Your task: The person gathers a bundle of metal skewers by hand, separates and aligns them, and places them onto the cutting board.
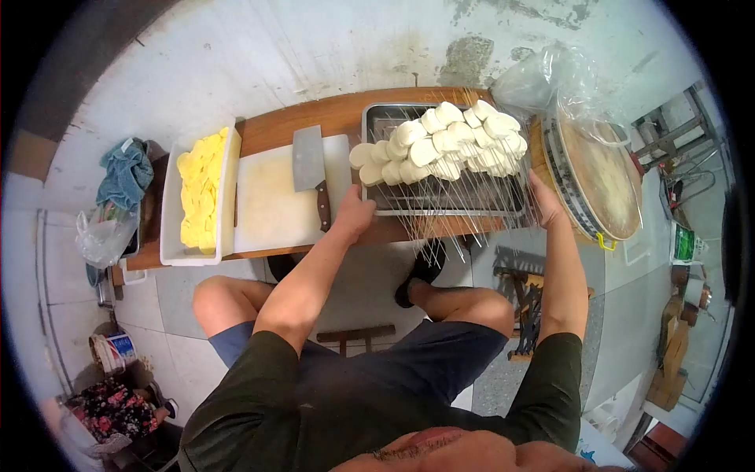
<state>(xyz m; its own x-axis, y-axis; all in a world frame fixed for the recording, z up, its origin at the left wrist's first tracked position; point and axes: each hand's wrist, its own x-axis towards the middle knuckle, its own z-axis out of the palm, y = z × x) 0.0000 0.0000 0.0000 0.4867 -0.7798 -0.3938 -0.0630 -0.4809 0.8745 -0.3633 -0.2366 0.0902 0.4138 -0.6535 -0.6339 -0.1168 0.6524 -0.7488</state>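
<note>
A metal tray (385, 201) sits at the table's front, with my hands at its two sides. My left hand (358, 212) is closed on its left front corner. At the right edge, my right hand (548, 203) grips the rim, its fingers partly hidden. Piled on the tray are many skewered pale round slices (448, 140), heaped toward the back. Their thin sticks (429, 200) fan out toward me and stick out past the tray's front edge. Left of the tray, a cleaver (310, 161) with a brown handle lies on a white cutting board (267, 197).
A white bin (230, 228) of yellow slices (203, 193) stands at the table's left end. On the right are a large round board (598, 185) and a clear plastic bag (543, 79). A blue cloth (126, 175) lies far left. Another person (110, 413) is partly visible lower left.
</note>
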